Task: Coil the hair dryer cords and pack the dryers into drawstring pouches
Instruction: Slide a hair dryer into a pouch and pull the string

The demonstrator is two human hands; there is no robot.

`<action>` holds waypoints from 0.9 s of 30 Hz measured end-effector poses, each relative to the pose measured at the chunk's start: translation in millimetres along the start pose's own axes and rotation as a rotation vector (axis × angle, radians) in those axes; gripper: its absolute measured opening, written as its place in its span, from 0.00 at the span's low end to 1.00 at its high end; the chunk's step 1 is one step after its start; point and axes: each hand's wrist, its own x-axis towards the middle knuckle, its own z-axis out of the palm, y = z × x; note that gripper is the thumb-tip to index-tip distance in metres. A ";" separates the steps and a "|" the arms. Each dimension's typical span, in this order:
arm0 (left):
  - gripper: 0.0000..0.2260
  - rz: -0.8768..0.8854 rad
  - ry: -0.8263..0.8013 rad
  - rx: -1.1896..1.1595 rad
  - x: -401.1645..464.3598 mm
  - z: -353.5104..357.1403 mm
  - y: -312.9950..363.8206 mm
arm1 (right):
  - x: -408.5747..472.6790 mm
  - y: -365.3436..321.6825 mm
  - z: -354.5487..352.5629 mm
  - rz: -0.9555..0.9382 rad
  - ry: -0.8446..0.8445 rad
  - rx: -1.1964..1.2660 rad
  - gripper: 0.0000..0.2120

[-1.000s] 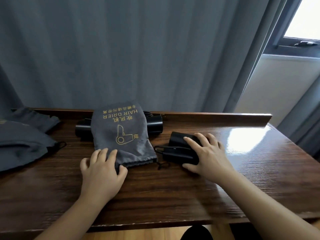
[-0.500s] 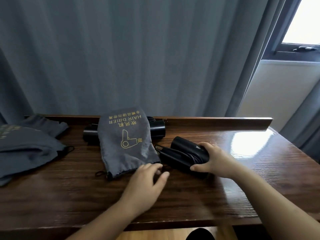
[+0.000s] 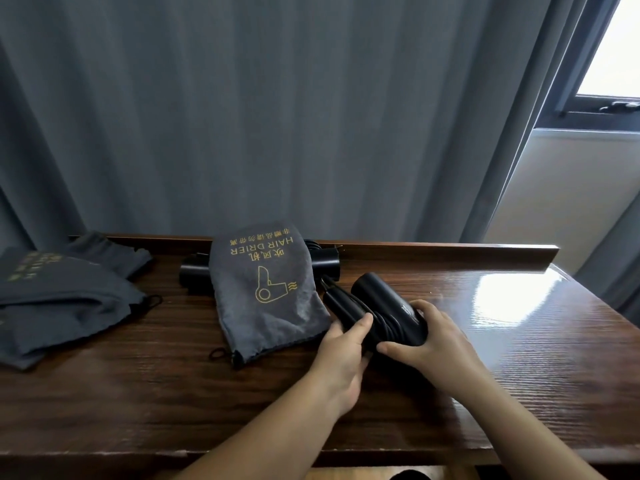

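Observation:
A black folded hair dryer (image 3: 375, 299) with its cord wrapped around it lies on the wooden table (image 3: 519, 358), right of centre. My left hand (image 3: 341, 351) grips its folded handle from the left. My right hand (image 3: 433, 337) holds its rear end from the right. Just left of it a grey drawstring pouch (image 3: 266, 292) printed "HAIR DRIER" lies flat, its mouth toward me. The pouch lies over a second black dryer (image 3: 194, 277) at the back, whose ends stick out on both sides.
More grey pouches (image 3: 59, 299) are piled at the table's left end. A raised wooden lip (image 3: 450, 249) runs along the back edge, with grey curtains behind it. A window and white wall are at the upper right.
My left hand left the pouch's mouth and moved right onto the dryer. My right hand shifted from on top of the dryer to its rear end. The view moved closer.

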 end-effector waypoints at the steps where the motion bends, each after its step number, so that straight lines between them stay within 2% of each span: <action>1: 0.15 0.028 0.007 0.011 -1.4 0.0 -1.2 | -1.7 -2.2 -0.2 0.006 -0.001 0.037 0.50; 3: 0.13 0.079 0.033 0.022 -5.2 0.2 -2.2 | -5.3 -4.5 -1.7 0.034 -0.018 0.196 0.47; 7: 0.12 0.126 0.052 0.018 -11.4 -4.5 0.9 | -10.6 -6.0 -6.4 0.136 -0.117 0.726 0.41; 9: 0.12 0.146 0.031 0.007 -14.6 -5.4 4.6 | -10.0 -8.0 -10.8 0.181 -0.202 0.924 0.38; 11: 0.13 0.159 -0.003 -0.018 -18.4 -5.1 10.1 | -10.0 -13.7 -15.9 0.202 -0.342 1.082 0.31; 13: 0.13 0.151 -0.040 -0.051 -20.5 -5.6 15.7 | -8.7 -16.9 -18.6 0.200 -0.488 1.224 0.32; 15: 0.13 0.137 -0.084 -0.069 -20.8 -8.0 20.3 | -6.8 -18.2 -18.2 0.197 -0.558 1.375 0.36; 18: 0.13 0.123 -0.140 -0.041 -20.6 -13.5 24.0 | -6.1 -20.2 -13.2 0.184 -0.561 1.456 0.35; 21: 0.12 0.129 -0.105 0.078 -15.7 -21.4 22.1 | -7.8 -22.5 -5.1 0.220 -0.557 1.528 0.37; 24: 0.11 0.157 -0.047 0.339 -11.1 -30.9 21.8 | -7.5 -24.1 1.7 0.284 -0.506 1.551 0.47; 27: 0.09 0.205 -0.071 0.625 -9.1 -41.1 31.7 | -6.7 -24.4 5.0 0.317 -0.449 1.547 0.53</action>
